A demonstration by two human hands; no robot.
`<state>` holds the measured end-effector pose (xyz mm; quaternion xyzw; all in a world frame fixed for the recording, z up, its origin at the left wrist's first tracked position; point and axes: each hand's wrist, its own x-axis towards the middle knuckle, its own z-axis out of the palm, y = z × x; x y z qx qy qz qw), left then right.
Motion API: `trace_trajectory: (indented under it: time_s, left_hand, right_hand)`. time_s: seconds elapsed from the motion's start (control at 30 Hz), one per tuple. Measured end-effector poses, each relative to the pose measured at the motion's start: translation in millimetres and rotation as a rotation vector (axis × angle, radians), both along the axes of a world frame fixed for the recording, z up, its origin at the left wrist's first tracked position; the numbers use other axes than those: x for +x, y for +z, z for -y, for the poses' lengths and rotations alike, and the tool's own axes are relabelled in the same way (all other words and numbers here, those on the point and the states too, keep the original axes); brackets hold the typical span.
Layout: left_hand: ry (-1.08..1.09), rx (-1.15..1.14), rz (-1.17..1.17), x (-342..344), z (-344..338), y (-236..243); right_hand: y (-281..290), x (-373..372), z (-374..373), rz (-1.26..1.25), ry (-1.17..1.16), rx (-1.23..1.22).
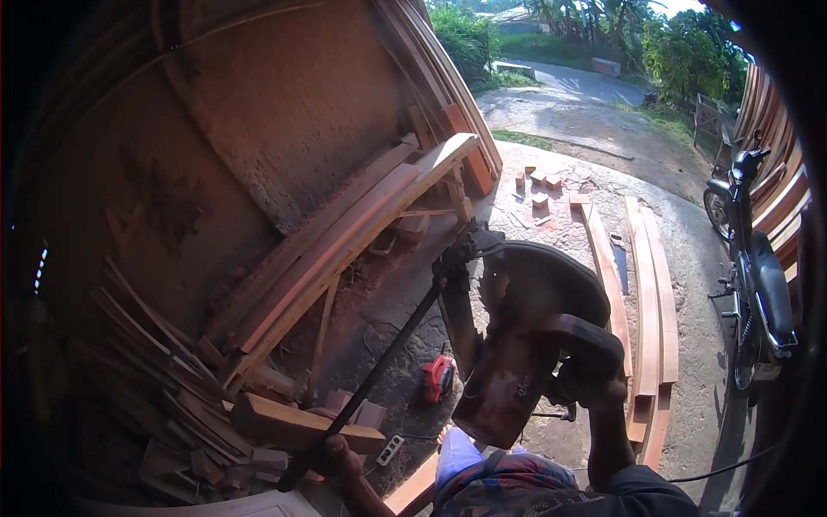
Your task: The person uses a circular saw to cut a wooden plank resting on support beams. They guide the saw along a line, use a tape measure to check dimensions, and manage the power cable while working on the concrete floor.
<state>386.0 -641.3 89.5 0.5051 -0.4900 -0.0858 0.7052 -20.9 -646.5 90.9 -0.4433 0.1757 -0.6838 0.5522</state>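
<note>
A large, dark power saw (pixel 508 388) with a round guard (pixel 556 280) stands in front of me, in shadow. My right hand (pixel 594 388) is closed around its curved handle. Lower left, my left hand (pixel 340 455) grips a long dark metal bar (pixel 379 370), which runs up toward the saw's far end. Whether the bar joins the saw there is hard to make out. A thick wooden beam (pixel 293 424) lies beside my left hand, partly behind the bar. Shadow covers the fingers of my right hand in part.
Long boards (pixel 650 293) lie on the concrete at right, with small wood blocks (pixel 540 181) farther off. A motorbike (pixel 762 267) is parked beyond. A red power tool (pixel 439 377) and socket strip (pixel 390 450) sit below. Leftward are a timber rack (pixel 370 224) and piled offcuts (pixel 181 379).
</note>
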Motion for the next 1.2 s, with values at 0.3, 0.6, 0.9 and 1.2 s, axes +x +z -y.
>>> trace_trajectory:
  time_s: [0.3,0.6,0.9,1.2]
  left_hand:
    - [0.22,0.101,-0.147,12.8,-31.1,81.7]
    - [0.278,-0.223,-0.554,21.0,-20.1,76.8]
    - [0.162,-0.216,-0.627,16.0,-3.2,62.1]
    - [-0.099,-0.27,-0.497,22.4,-26.1,47.8]
  right_hand:
    - [4.5,-6.1,-4.9,-0.553,-0.371,-0.064]
    - [6.4,-11.6,-0.1,-0.375,-0.258,0.074]
    - [-1.2,-8.2,4.2,-0.34,-0.21,0.177]
    - [5.7,3.3,4.5,-0.358,-0.204,0.12]
